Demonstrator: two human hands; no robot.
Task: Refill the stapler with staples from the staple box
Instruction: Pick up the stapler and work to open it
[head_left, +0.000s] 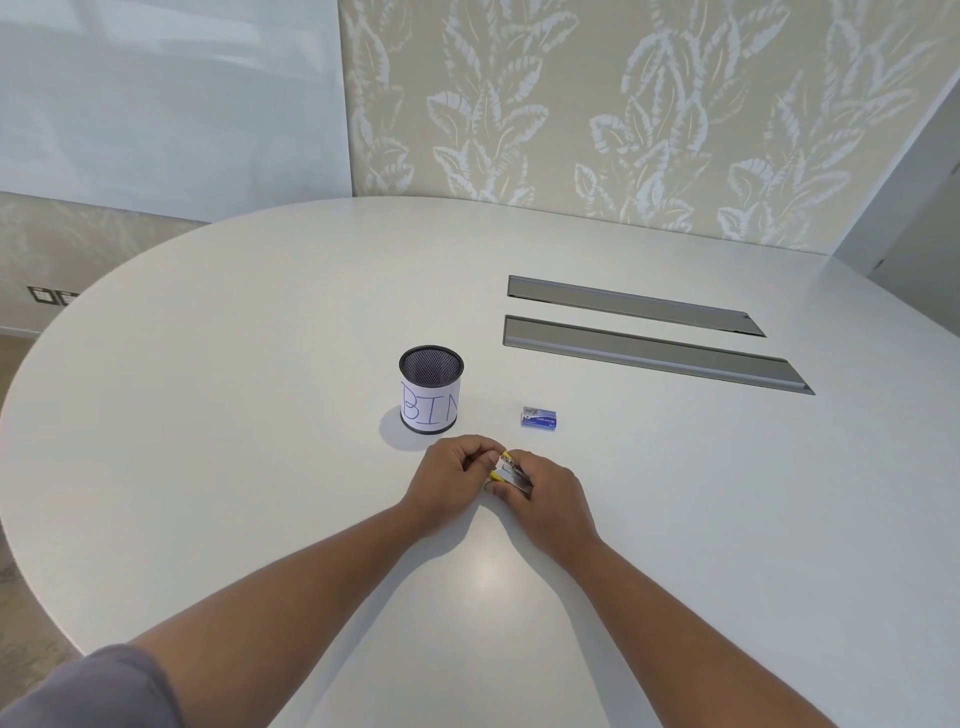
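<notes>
A small yellow and metal stapler sits between both of my hands, low over the white table. My right hand grips its body from the right side. My left hand pinches its yellow front end with thumb and fingertips. Most of the stapler is hidden by my fingers, so I cannot tell whether it is hinged open. The small blue staple box lies on the table just beyond my right hand, apart from both hands, its end partly slid open.
A black mesh cup with a paper label reading "BIN" stands beyond my left hand. Two long grey cable hatches are set into the tabletop at the far right. A leaf-patterned wall lies behind the table.
</notes>
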